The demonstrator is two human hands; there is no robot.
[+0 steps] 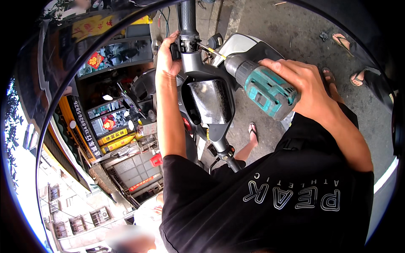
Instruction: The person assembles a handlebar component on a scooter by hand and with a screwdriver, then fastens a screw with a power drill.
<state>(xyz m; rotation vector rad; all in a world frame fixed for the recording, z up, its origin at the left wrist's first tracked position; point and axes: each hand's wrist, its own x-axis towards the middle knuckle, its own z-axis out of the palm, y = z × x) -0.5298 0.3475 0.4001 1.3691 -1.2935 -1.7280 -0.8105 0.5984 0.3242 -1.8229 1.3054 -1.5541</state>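
My right hand [304, 84] grips a teal and black cordless drill [262, 85]. Its yellow-collared bit [209, 49] points left into the switch housing [188, 43] on a scooter's handlebar. My left hand [166, 55] wraps around the left side of that housing, just below the black rubber grip [188, 17]. The scooter's dark grey handlebar cover [209, 99] with its worn display panel lies between my two forearms.
The scooter's white body [242, 44] stands on grey pavement. Another person's sandalled feet [356, 78] are at the right, one more foot [252, 131] beside the scooter. A shopfront with shelves and yellow signs [112, 126] fills the left.
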